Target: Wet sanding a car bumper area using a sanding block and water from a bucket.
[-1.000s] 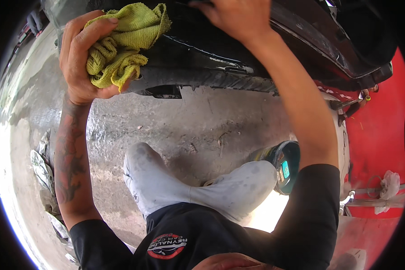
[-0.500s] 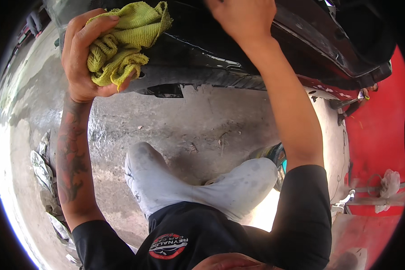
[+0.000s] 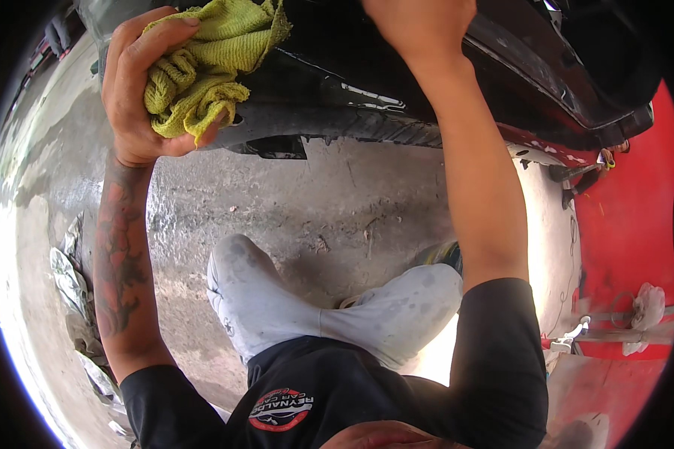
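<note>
A bunched yellow-green cloth is gripped by my left hand, its fingers curled round the left side of it. Cloth and hand are up against the lower part of a black car body. Farther right, my right hand reaches over the same dark panel. The upper edge of the picture cuts off its fingers, so whether it holds anything is hidden. Whitish streaks and reflections run along the panel between the two hands.
Below the car's lower edge lies a worn, partly wet concrete floor. Crumpled sheeting is on the floor at left. A red wall with a clear plastic bag on a pipe stands at right. Another person's legs show far left.
My right hand has shifted slightly to the right along the panel, and its forearm has swung a little with it. My left hand and the cloth stay nearly in place.
</note>
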The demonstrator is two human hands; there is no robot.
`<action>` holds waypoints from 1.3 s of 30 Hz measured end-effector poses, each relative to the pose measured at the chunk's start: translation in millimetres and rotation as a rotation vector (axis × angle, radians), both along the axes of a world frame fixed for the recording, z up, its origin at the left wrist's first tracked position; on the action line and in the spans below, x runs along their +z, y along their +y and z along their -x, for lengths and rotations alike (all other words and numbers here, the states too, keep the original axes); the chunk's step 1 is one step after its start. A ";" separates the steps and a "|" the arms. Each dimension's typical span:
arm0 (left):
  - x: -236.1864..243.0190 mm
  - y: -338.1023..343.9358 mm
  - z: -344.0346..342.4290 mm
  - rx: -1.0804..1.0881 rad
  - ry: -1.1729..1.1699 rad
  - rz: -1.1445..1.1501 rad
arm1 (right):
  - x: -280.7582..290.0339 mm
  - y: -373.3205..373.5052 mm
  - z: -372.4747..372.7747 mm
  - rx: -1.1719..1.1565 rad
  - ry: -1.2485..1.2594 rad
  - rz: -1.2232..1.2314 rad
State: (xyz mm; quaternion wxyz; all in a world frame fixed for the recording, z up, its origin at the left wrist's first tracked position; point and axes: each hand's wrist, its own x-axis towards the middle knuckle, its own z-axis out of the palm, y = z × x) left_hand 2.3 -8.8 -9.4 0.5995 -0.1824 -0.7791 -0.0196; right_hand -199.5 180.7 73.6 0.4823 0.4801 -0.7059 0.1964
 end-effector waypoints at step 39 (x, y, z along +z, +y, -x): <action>2.9 2.4 2.2 -0.048 -0.016 -0.013 | 2.6 155.7 129.4 -0.018 0.398 -0.349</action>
